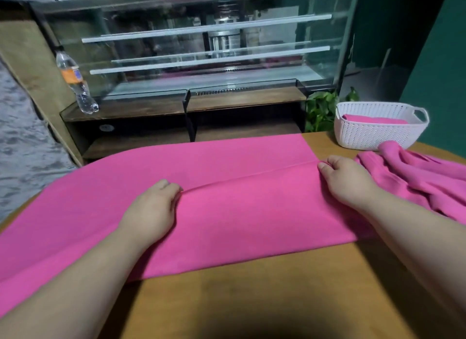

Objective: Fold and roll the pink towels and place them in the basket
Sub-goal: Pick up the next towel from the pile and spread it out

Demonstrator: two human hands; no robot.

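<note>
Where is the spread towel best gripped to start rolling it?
Likely its right short end, taken from the right: the towel lies flat, folded lengthwise, with that end straight and free on the table, while the left end runs out of view.

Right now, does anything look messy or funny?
Only a little. A heap of pink towels lies crumpled on the table beside the white basket, not folded yet. The spread towel looks neat. The water bottle on the ledge of the glass case looks tilted, though the wide lens may cause that.

One head-worn wide-angle view looks forward and down, close over the table (252,301).
</note>
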